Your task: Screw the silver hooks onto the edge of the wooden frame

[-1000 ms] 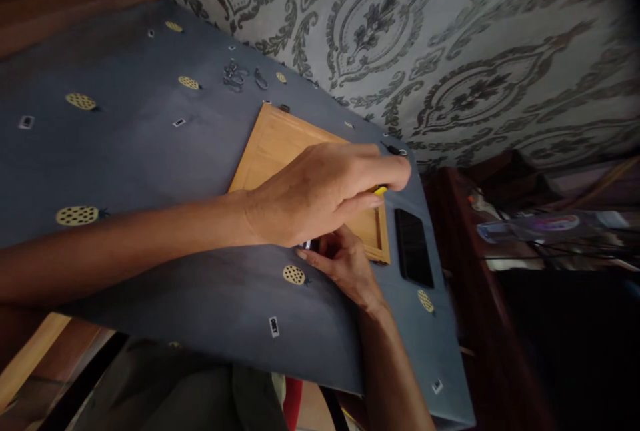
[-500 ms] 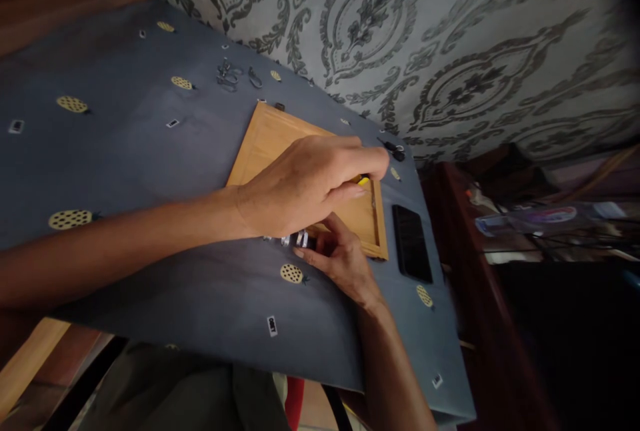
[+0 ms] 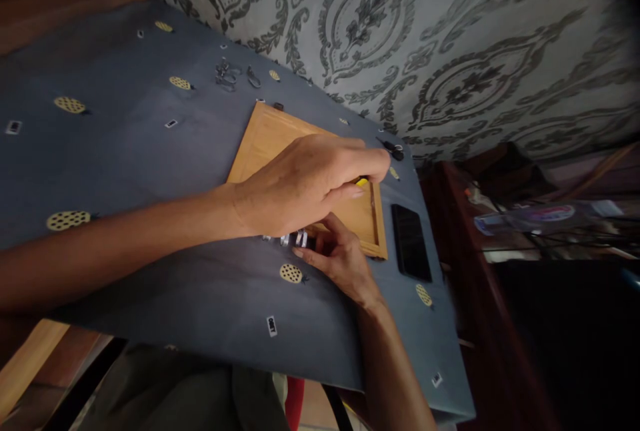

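Observation:
My left hand (image 3: pixel 305 184) reaches in from the left over a light wooden framed panel (image 3: pixel 273 131). Its fingers are curled closed round a small tool with a yellow and black part (image 3: pixel 362 182); the rest of that tool is hidden. Just below it, near the panel's front edge, my right hand (image 3: pixel 343 261) pinches with thumb and fingers at the end of a dark piece with shiny silver bands (image 3: pixel 301 238). The left hand covers part of this banded piece, so its kind does not show.
A black phone (image 3: pixel 412 243) lies right of the panel. Black-handled keys or a similar item (image 3: pixel 393 149) sit near the wall. Several small metal clips (image 3: pixel 226 75) lie at the back of the patterned blue-grey tablecloth (image 3: pixel 130 151). The patterned wall (image 3: pixel 375 24) bounds the far side.
Almost nothing differs. Both hands keep their grips and places, and the whole view has shifted very slightly.

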{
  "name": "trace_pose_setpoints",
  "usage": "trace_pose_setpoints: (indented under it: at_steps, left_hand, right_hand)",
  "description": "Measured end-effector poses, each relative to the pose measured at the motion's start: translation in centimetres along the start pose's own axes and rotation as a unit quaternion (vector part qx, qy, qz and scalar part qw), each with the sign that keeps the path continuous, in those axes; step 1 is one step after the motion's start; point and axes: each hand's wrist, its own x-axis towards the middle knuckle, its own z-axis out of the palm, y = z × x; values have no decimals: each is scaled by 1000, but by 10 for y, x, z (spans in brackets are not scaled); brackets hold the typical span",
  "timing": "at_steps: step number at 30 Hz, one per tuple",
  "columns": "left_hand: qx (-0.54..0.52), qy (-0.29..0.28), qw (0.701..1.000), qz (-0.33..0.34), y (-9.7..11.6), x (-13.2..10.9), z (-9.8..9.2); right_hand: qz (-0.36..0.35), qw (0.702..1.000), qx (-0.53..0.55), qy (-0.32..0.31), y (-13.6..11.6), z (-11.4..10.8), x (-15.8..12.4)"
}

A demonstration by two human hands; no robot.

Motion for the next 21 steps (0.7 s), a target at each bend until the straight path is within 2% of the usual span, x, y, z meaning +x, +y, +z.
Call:
trace_pose_setpoints:
  at_steps: [21]
  left_hand:
    - [-1,5,1000,4,2,-1,1]
  right_hand:
    - [-11,1000,-5,0,1,1,0]
